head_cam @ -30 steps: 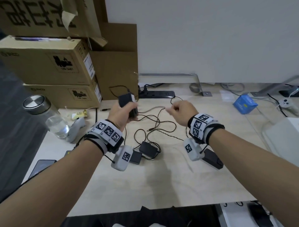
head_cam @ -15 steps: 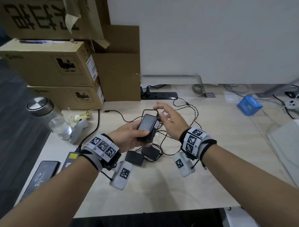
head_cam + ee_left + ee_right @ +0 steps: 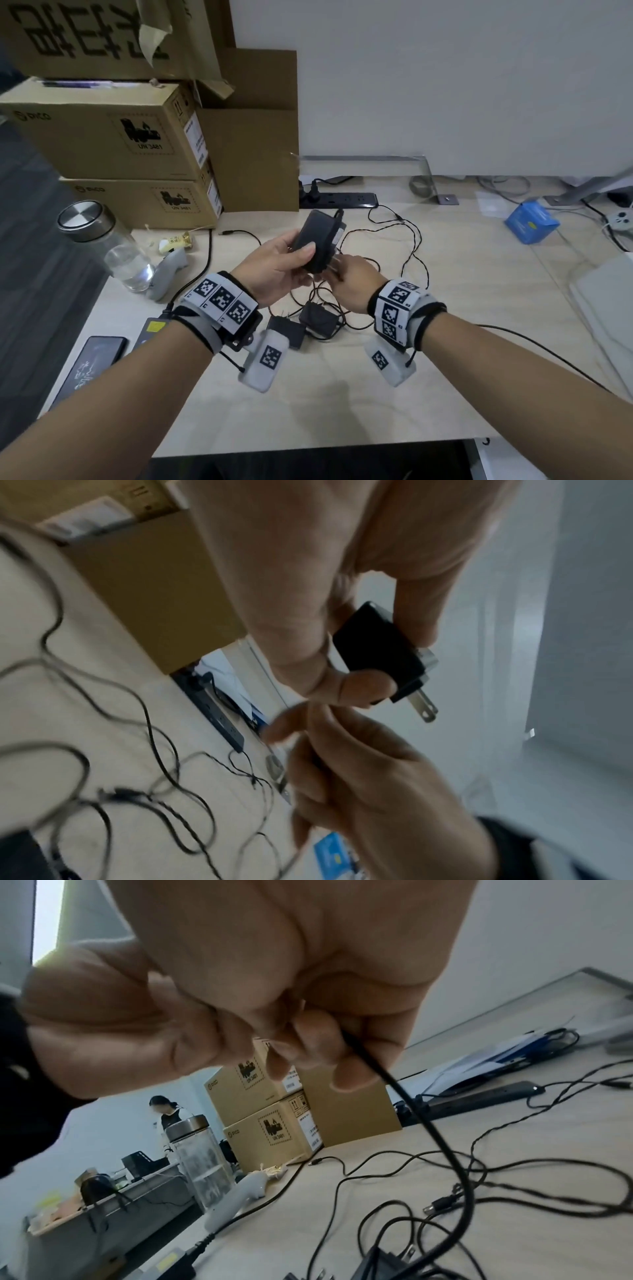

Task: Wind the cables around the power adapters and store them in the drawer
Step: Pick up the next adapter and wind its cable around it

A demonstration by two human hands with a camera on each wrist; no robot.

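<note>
Above desk (image 3: 462,274), black two-pronged adapter (image 3: 317,240)

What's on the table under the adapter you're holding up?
Under the held adapter lie tangled cables and two more adapters on the table. The hands cover some of the tangle.

Office workspace, judged from the following. Pale laminate desk (image 3: 445,308) against a white partition wall. Stacked cardboard shipping boxes (image 3: 113,137) with battery hazard labels at 10 o'clock. Black power strip (image 3: 339,199) at 12 o'clock along the desk's rear edge. Loose cables (image 3: 411,246) across the middle. Lidded glass water bottle (image 3: 113,246) at 9 o'clock. Smartphone (image 3: 92,363) at 8 o'clock. Second desk with a standing person (image 3: 167,1110) beyond, seen from the right wrist
</note>
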